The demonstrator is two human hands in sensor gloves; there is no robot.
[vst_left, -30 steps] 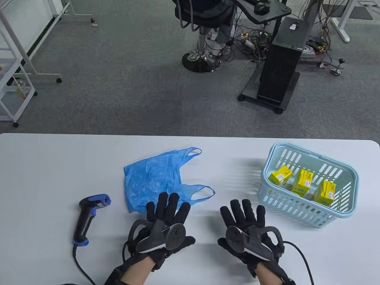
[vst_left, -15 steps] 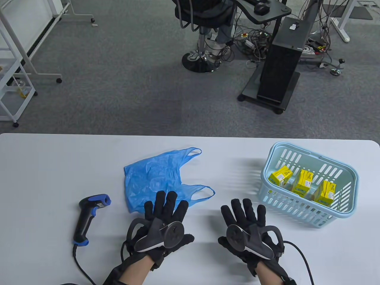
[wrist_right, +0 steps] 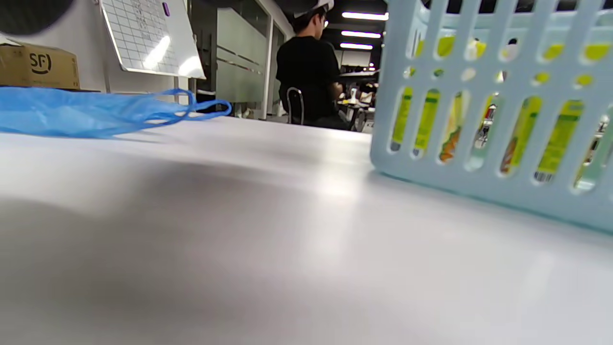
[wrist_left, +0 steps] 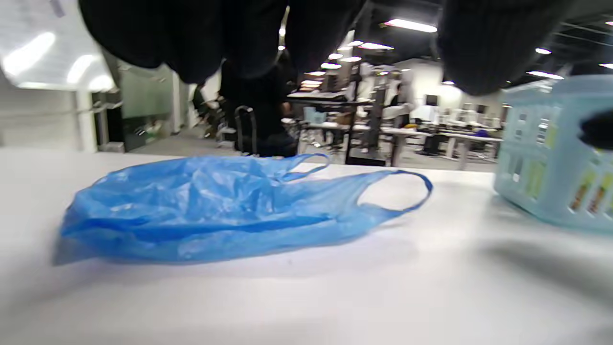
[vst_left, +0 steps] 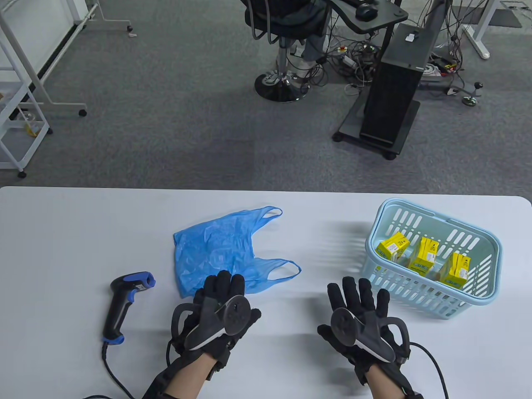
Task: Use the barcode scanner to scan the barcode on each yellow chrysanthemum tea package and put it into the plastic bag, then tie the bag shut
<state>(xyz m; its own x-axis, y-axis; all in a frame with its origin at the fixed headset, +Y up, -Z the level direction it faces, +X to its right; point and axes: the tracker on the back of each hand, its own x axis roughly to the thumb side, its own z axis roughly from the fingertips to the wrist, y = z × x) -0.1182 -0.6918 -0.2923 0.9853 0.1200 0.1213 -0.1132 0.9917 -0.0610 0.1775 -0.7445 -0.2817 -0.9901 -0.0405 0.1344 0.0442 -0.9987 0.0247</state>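
Three yellow tea packages (vst_left: pixel 392 245), (vst_left: pixel 424 254), (vst_left: pixel 456 270) stand in the light-blue basket (vst_left: pixel 415 296) at the right. The blue plastic bag (vst_left: pixel 220 249) lies flat mid-table, handles pointing right. A black and blue barcode scanner (vst_left: pixel 124 303) lies at the left on its cable. My left hand (vst_left: pixel 220 289) hovers over the bag's near edge and holds nothing; in the left wrist view its fingers (wrist_left: pixel 249 38) hang above the bag (wrist_left: pixel 215 206). Just in front of the basket's near wall, my right hand (vst_left: pixel 359 297) is spread, fingers straight.
The table's far edge (vst_left: pixel 266 189) meets grey carpet with an office chair and a black computer tower beyond it. Bare white tabletop lies between the bag and the basket (wrist_right: pixel 479 143). A person sits in the background of the right wrist view.
The left hand's fingers have drawn in and the hand has tipped up over the bag's edge. The right hand has slid right, toward the basket. Nothing was picked up.
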